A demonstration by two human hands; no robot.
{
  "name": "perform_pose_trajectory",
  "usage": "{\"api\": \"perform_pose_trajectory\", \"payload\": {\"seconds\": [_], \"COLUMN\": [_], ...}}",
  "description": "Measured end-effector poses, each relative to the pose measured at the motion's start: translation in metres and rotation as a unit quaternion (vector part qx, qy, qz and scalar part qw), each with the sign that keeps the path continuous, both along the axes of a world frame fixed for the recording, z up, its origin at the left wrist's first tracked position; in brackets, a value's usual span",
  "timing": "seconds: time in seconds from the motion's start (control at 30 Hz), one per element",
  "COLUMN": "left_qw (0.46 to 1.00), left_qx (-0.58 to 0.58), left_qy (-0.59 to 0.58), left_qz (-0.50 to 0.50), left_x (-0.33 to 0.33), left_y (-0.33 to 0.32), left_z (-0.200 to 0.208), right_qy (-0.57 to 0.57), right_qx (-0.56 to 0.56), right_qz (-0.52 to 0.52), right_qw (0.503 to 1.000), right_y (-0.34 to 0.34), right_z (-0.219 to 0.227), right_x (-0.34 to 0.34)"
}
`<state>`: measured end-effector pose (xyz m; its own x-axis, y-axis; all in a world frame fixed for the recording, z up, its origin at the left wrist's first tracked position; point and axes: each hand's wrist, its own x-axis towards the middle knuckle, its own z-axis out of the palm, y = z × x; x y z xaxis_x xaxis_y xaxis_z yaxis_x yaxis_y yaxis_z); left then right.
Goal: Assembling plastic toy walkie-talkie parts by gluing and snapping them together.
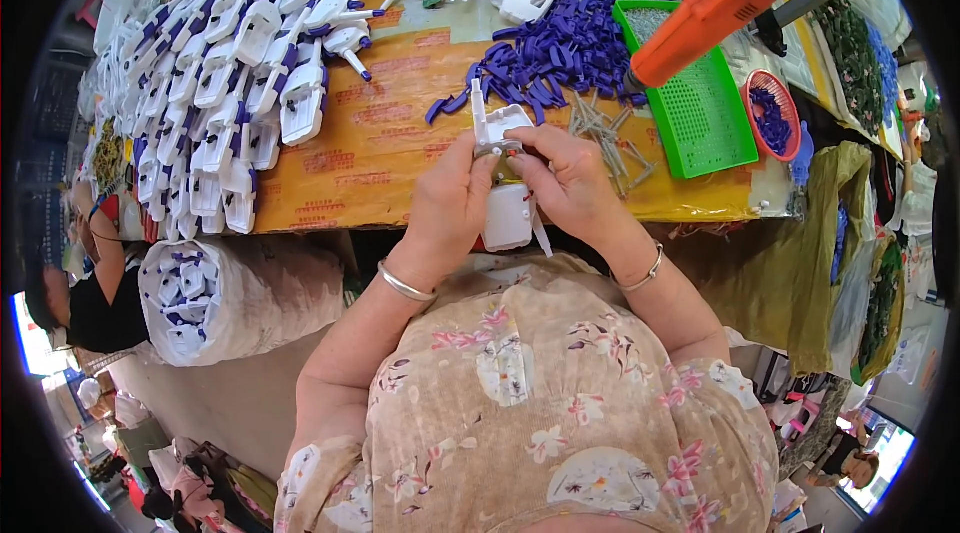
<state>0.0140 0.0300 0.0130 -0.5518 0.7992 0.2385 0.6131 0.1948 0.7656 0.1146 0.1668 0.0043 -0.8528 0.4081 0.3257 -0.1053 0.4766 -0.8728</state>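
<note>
Both my hands hold a white plastic toy-gun housing [503, 173] just above the near edge of the orange-covered table [380, 143]. My left hand [452, 203] grips its left side with the thumb up on the top part. My right hand [565, 178] clasps the right side, fingers pressed on the upper end. The lower half of the housing [508, 218] hangs down between my wrists. A heap of small purple plastic parts [555, 58] lies just beyond my hands, and some grey screws [610, 138] lie to the right of them.
Rows of finished white-and-purple housings [235, 73] cover the table's left side. A green tray [695, 98] and a hanging orange power screwdriver [715, 3] sit at the right, with a pink basket [772, 113] of purple parts. A clear bag of housings [225, 298] stands below left.
</note>
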Motion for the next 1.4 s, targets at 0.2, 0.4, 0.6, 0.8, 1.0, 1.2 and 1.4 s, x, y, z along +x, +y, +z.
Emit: {"api": "perform_pose_trajectory", "payload": {"seconds": [0.2, 0.4, 0.6, 0.8, 1.0, 1.2, 1.4], "left_qw": [0.916, 0.927, 0.953, 0.977, 0.977, 0.978, 0.98], "left_qx": [0.124, 0.075, 0.045, 0.034, 0.046, -0.008, 0.023], "left_qy": [-0.381, -0.365, -0.293, -0.199, -0.196, -0.203, -0.194], "left_qz": [-0.033, -0.047, -0.06, -0.066, -0.066, -0.053, -0.031], "left_x": [0.009, 0.008, 0.009, 0.008, 0.011, 0.014, 0.018], "left_y": [-0.001, -0.002, -0.006, -0.006, -0.007, -0.01, -0.009], "left_z": [0.004, 0.013, 0.011, 0.013, 0.013, 0.016, 0.016], "right_qy": [-0.053, 0.065, 0.083, 0.059, 0.072, 0.1, 0.103], "right_qx": [-0.206, 0.094, 0.267, 0.309, 0.33, 0.36, 0.325], "right_qz": [-0.004, -0.04, 0.045, 0.073, 0.066, 0.025, -0.013], "right_qw": [0.977, 0.993, 0.959, 0.946, 0.939, 0.927, 0.94], "right_y": [-0.006, 0.007, 0.02, 0.021, 0.016, 0.009, -0.001], "right_z": [0.011, 0.025, 0.039, 0.042, 0.038, 0.025, 0.021], "right_x": [0.003, 0.001, -0.001, 0.0, -0.002, -0.006, -0.003]}}
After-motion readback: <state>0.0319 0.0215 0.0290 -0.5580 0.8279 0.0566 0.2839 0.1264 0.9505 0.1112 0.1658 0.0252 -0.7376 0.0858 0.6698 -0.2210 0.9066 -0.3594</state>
